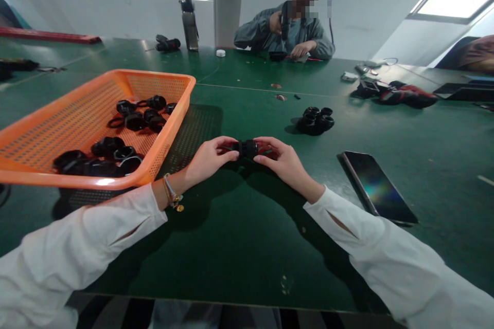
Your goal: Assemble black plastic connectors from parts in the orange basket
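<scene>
Between the fingertips of both hands is a small black cylindrical fitting with a ribbed ring, held just over the green table. My left hand pinches its left end with thumb and fingers. From the other side, my right hand grips the right end. The fingers partly cover both ends. To the left, an orange perforated basket holds several similar black fittings, in two loose groups. A cluster of black round fittings stands on the table beyond my right hand.
A phone lies by my right forearm. At the far side sits a person holding a black tool. A bottle, a white cap and red-and-black items are farther off.
</scene>
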The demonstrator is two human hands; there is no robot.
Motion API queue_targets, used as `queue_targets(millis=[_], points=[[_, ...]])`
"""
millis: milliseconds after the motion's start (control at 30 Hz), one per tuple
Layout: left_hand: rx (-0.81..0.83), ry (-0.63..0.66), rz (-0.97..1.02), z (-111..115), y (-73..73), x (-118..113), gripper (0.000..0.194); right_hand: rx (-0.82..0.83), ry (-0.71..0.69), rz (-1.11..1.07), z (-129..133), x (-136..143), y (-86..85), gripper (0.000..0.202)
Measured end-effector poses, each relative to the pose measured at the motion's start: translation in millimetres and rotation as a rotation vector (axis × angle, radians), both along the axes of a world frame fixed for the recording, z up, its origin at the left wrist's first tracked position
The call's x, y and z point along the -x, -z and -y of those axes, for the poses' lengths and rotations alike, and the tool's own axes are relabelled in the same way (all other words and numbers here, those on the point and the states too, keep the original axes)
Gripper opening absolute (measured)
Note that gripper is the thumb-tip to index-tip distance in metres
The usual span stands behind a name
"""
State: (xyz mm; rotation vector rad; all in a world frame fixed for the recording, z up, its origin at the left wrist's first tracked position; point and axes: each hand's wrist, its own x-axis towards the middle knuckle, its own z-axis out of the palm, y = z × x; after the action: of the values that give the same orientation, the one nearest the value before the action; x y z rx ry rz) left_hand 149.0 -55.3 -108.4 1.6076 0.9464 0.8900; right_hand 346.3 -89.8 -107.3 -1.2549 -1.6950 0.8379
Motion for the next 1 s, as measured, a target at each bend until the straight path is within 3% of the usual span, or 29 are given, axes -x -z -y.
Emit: queue_targets(millis=[1000], points=[[0.024,-0.008,0.012,-0.5,0.9,-0.5,0.029,-0.019,0.013,0.015,-0.2,-2.4,1.8,0.036]])
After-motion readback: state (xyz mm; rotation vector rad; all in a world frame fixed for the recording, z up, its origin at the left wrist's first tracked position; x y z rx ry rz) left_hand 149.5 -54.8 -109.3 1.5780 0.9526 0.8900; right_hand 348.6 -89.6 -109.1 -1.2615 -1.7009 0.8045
